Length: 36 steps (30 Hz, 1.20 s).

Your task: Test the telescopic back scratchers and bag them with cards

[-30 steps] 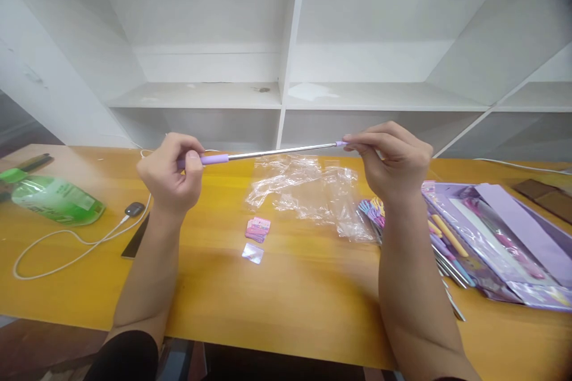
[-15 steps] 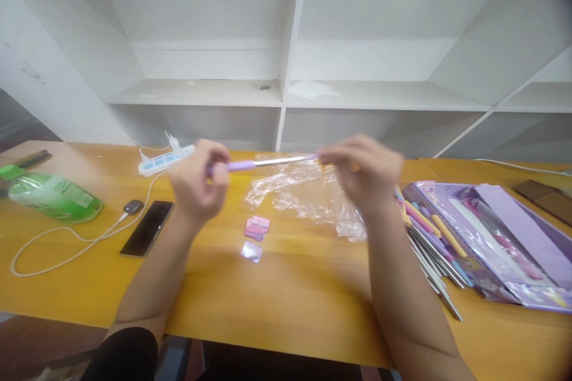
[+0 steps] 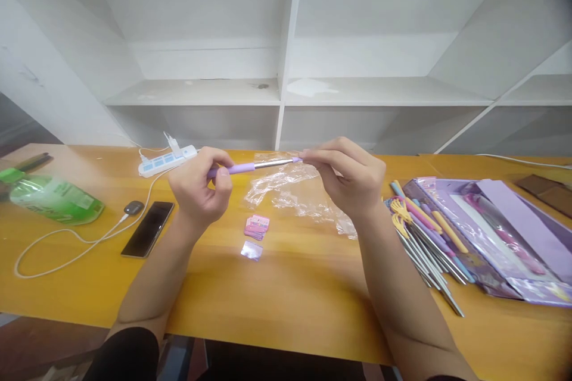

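A thin metal rod with a purple grip and a small purple tip is held nearly level above the table. My left hand is closed round the purple grip, thumb and index finger pressed on it. At the other end, my right hand pinches the purple tip between thumb and fingertips. Below lie a small stack of pink cards and a single shiny card. Crumpled clear plastic wrap spreads behind the rod.
Several similar rods with coloured grips and a yellow cord lie right, beside an open purple box. Left are a phone, a white cable, a power strip and a green bottle. White shelves stand behind.
My right hand has moved left, closer to my left hand. The visible metal length between grip and tip is shorter now.
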Motion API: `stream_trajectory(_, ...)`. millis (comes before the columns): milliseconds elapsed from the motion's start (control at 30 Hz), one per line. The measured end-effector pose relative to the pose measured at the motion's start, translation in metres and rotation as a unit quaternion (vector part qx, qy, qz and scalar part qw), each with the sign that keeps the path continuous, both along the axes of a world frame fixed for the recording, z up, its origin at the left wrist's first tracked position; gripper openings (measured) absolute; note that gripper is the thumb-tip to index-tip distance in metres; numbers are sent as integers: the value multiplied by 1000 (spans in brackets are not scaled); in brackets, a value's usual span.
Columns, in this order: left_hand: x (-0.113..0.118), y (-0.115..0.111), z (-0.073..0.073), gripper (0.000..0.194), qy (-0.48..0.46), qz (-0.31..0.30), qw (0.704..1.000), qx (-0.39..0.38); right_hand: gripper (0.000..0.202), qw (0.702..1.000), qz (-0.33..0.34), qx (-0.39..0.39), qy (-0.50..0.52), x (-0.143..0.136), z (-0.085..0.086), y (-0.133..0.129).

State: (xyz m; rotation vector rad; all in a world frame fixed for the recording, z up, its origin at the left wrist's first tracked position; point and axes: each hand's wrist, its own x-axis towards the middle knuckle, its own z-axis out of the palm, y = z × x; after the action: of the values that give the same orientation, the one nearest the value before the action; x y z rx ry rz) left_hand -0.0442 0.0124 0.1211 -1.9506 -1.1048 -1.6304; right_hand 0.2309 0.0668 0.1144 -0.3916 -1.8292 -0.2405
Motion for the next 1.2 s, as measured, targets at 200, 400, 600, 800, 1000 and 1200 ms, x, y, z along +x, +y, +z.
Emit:
stream_trajectory(200,4,3,-1,16,11,-13,1000,4,36,1000,-19,1,1,5,1,2)
stream_trajectory(400,1,4,3,18,19,2,1000,-2,35,1000,-11,0,-15,3,2,0)
stream_trajectory(600,-12,8,13,5,114,-14,993,9,29,999,-21,7,-31,0,4,1)
stream_trajectory(800,-21,18,15,15,216,40,975,39,26,998,-40,15,-35,-1,2,2)
stream_trajectory(1000,-12,13,14,13,271,67,958,59,24,997,-55,16,-57,-6,0,-2)
stream_trajectory(1200,-5,11,14,7,300,61,949,79,20,992,-80,31,-89,-12,-3,-4)
